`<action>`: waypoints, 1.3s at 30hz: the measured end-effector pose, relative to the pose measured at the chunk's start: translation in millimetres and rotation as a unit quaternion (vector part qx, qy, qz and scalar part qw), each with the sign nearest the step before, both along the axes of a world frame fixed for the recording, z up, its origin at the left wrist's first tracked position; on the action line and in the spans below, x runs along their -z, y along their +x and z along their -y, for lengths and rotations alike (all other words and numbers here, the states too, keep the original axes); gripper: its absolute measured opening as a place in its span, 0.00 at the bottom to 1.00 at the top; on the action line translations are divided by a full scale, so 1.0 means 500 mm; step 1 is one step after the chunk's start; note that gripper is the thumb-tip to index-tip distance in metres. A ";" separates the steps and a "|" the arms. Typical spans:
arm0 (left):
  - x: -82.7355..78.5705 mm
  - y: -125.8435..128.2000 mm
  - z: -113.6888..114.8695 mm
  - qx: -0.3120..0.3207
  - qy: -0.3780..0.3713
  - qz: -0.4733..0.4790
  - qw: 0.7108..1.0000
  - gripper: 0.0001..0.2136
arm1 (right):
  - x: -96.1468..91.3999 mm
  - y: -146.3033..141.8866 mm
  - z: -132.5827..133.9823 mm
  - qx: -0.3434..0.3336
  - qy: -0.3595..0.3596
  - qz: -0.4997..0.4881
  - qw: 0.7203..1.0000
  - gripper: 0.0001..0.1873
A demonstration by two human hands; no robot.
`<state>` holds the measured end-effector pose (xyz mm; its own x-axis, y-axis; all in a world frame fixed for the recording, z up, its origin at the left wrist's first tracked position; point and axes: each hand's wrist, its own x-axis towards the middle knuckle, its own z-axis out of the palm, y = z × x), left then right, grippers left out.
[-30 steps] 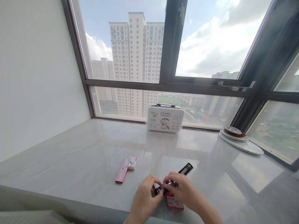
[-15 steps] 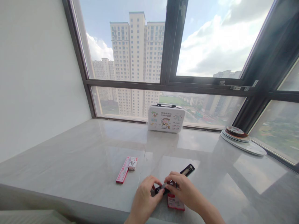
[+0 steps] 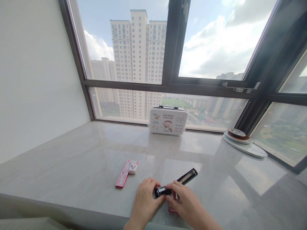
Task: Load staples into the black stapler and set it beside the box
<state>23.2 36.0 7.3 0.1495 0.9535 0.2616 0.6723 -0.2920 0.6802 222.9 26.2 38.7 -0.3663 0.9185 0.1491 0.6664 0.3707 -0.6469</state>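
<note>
The person's left hand (image 3: pixel 146 199) is curled around the nearer, lower-left end of a black stapler (image 3: pixel 188 176), its thumb along the near side and its bent fingers on the far side, so that the end sits between them with only a narrow gap. The right hand (image 3: pixel 183 198) is partly curled over the stapler's middle, its forefinger bent down onto it and its thumb tucked below; whether that thumb and finger pinch anything cannot be told, since the hand covers much of the spot. The stapler is folded out long, slanting from the left hand up to the right past the right hand's knuckles, and a pale metal strip shows along its far arm. Partly hidden under the right hand is a red box (image 3: pixel 172 209), with only its left edge showing. The work is at the near side of a pale, shiny ledge (image 3: pixel 83 163). To the left of the hands, well apart from them, two pink-and-white boxes (image 3: pixel 122 179) lie end to end, with a small white box (image 3: pixel 133 167) just beside the farther one. A white case (image 3: pixel 168 121) stands upright by the window (image 3: pixel 124 85).
</note>
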 end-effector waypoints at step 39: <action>-0.037 0.073 0.043 0.323 0.033 -0.065 0.944 0.34 | 0.000 0.094 -0.094 0.111 -0.039 0.032 0.993 0.07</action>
